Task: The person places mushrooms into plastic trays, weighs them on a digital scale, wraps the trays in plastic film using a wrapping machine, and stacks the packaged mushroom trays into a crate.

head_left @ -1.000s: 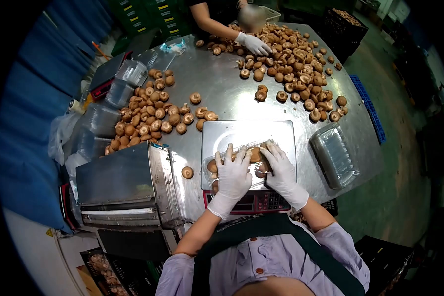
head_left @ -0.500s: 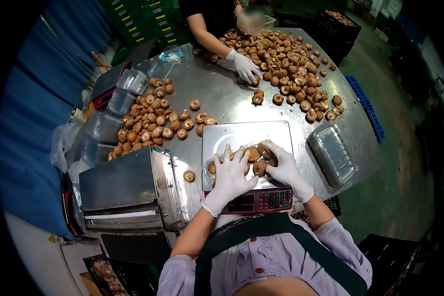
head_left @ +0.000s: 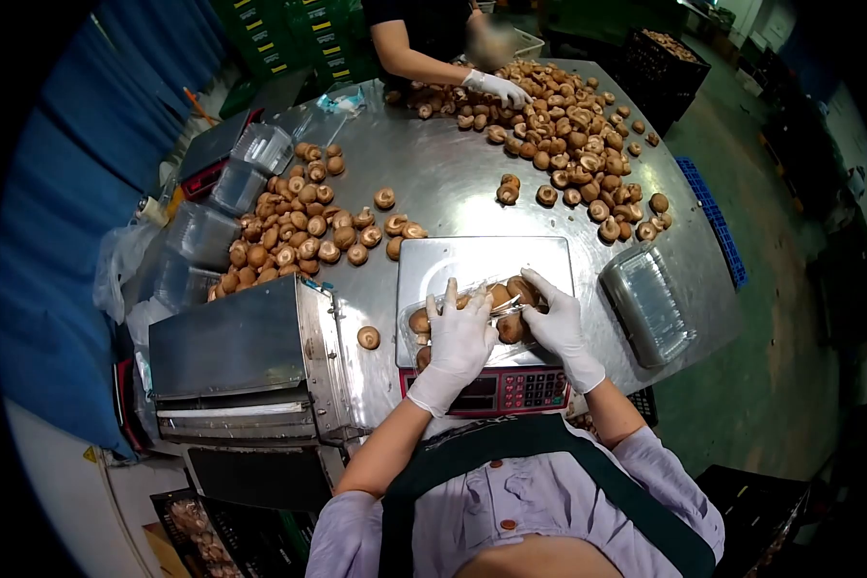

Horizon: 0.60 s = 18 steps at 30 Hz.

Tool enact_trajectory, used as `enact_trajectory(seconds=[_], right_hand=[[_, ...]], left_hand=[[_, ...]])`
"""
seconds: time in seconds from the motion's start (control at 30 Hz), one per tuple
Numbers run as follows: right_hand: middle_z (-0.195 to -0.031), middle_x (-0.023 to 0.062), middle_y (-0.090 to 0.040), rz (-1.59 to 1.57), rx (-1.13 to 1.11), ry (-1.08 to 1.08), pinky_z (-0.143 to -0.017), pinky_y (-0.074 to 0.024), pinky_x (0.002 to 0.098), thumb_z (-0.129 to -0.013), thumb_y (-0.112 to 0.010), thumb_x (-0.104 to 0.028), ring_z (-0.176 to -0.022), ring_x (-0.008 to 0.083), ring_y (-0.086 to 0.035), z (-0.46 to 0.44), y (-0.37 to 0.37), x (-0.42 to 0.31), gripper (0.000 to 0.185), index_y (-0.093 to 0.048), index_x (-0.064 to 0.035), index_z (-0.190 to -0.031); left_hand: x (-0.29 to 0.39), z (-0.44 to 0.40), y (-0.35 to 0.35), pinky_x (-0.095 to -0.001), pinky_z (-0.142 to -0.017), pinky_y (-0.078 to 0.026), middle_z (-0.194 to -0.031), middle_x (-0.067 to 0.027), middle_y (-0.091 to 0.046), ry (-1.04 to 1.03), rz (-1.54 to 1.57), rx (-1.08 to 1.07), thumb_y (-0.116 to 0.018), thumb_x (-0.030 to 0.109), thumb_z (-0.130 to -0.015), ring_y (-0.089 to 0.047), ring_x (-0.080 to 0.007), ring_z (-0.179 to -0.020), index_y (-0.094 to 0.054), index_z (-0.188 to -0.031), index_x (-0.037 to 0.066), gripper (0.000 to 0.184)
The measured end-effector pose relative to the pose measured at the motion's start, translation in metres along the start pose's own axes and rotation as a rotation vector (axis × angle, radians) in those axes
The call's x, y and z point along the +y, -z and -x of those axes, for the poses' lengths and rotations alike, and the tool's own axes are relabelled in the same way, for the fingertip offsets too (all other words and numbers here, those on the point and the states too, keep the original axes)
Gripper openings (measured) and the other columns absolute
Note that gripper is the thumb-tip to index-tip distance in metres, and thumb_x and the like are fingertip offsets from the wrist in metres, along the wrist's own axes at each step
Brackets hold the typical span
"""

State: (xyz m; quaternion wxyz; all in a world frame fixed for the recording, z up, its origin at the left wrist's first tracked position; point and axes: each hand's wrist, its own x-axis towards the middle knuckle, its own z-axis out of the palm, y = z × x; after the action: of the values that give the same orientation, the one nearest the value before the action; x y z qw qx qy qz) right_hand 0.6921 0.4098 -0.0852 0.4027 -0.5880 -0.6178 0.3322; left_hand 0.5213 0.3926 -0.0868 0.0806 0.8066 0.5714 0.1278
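A clear plastic tray (head_left: 416, 339) filled with brown shiitake mushrooms (head_left: 512, 328) rests on the steel plate of a digital scale (head_left: 482, 252). My left hand (head_left: 460, 342), in a white glove, lies over the tray's left part with its fingers stretched out and apart on the mushrooms. At the right end my gloved right hand (head_left: 559, 332) curves round the mushrooms, with thumb and forefinger on either side of one. Both palms face down, so their undersides are hidden. Below the plate is the scale's red keypad panel (head_left: 533, 390).
Loose mushrooms lie in a left pile (head_left: 294, 226) and a larger far pile (head_left: 573, 135), where a co-worker's gloved hand (head_left: 499, 89) reaches. Stacked clear trays (head_left: 650, 303) stand at right. A metal box-like machine (head_left: 231, 342) is at left, near a single mushroom (head_left: 368, 337).
My left hand has shifted slightly right over the tray; my right hand has moved a little on the mushrooms. The co-worker's hand has moved up and right onto the far pile.
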Motion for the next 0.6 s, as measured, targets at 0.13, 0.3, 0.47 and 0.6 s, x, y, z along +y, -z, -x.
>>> enact_trajectory(seconds=[0.13, 0.3, 0.47, 0.6], right_hand=[[-0.114, 0.0153, -0.062, -0.225, -0.003, -0.098, -0.090, -0.0468, 0.0273, -0.072, -0.053, 0.006, -0.103, 0.0223, -0.061, -0.004, -0.002, 0.016, 0.045, -0.060, -0.0039, -0.116], [-0.121, 0.0166, -0.058, -0.391, -0.143, -0.234, -0.094, -0.0437, 0.0271, -0.073, -0.046, 0.011, -0.112, 0.0242, -0.056, -0.006, 0.013, 0.012, 0.044, -0.062, -0.0023, -0.112], [-0.133, 0.0178, -0.047, 0.017, -0.291, 0.283, -0.104, -0.0350, 0.0318, -0.072, -0.046, 0.011, -0.125, 0.0308, -0.043, 0.004, 0.025, 0.013, 0.044, -0.067, -0.0096, -0.105], [-0.128, 0.0175, -0.051, 0.224, -0.259, 0.424, -0.102, -0.0377, 0.0352, -0.073, -0.058, 0.001, -0.122, 0.0342, -0.045, 0.012, 0.027, -0.009, 0.032, -0.068, -0.0135, -0.100]], left_hand=[[-0.001, -0.007, -0.010, -0.0578, -0.103, -0.022, -0.122, -0.0026, -0.058, 0.084, 0.146, 0.095, -0.053, 0.020, -0.078, -0.037, -0.0351, -0.126, -0.063, -0.111, 0.014, 0.035], [-0.004, -0.013, -0.015, -0.0530, -0.099, -0.030, -0.100, -0.0079, -0.067, 0.148, 0.274, 0.270, -0.054, 0.016, -0.075, -0.053, -0.0333, -0.111, -0.068, -0.096, 0.016, 0.026], [-0.006, -0.014, -0.023, -0.0505, -0.091, -0.040, -0.088, -0.0104, -0.068, 0.137, 0.250, 0.419, -0.055, 0.015, -0.073, -0.059, -0.0325, -0.102, -0.071, -0.082, 0.014, 0.019], [-0.005, -0.014, -0.021, -0.0504, -0.092, -0.039, -0.089, -0.0089, -0.068, 0.122, 0.219, 0.405, -0.055, 0.015, -0.073, -0.059, -0.0324, -0.101, -0.072, -0.084, 0.014, 0.020]])
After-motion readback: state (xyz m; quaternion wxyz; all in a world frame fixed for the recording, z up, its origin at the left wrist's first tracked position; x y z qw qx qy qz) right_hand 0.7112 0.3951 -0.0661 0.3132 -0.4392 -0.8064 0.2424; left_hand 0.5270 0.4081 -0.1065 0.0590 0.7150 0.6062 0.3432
